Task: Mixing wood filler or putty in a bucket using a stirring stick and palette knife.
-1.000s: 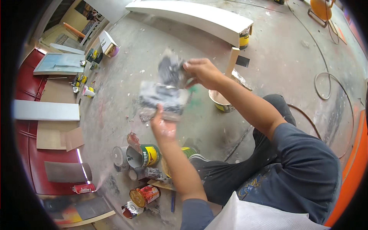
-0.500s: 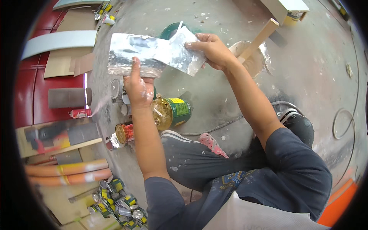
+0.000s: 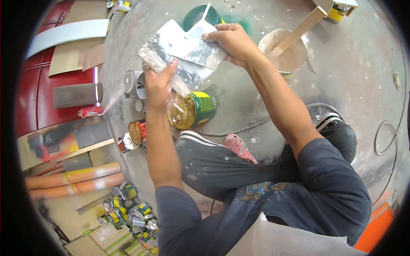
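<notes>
In my left hand (image 3: 159,87) is a flat rectangular mixing board (image 3: 164,66), smeared with white and grey paste and caked along its near edge. The thumb lies over that edge and the other fingers go underneath. My right hand (image 3: 237,45) pinches a thin, flat putty spreader (image 3: 210,50) between thumb and fingers. Its blade lies over the board's face, coated in the same pale paste. Both hands are raised above the floor, the board tilted. Below the board stands a green and yellow metal can (image 3: 203,109) with a spattered golden top.
Beyond the board is a green tub (image 3: 194,17) with a white stick. Right of my right hand, a bucket of pale paste (image 3: 294,59) holds a wooden paddle (image 3: 301,30). A hose (image 3: 252,128) crosses the floor. Crushed cans (image 3: 128,209) lie at lower left.
My left hand has turned and tilted the board, bringing its caked edge toward me. The spreader has shifted across the board's face, staying in my right hand.
</notes>
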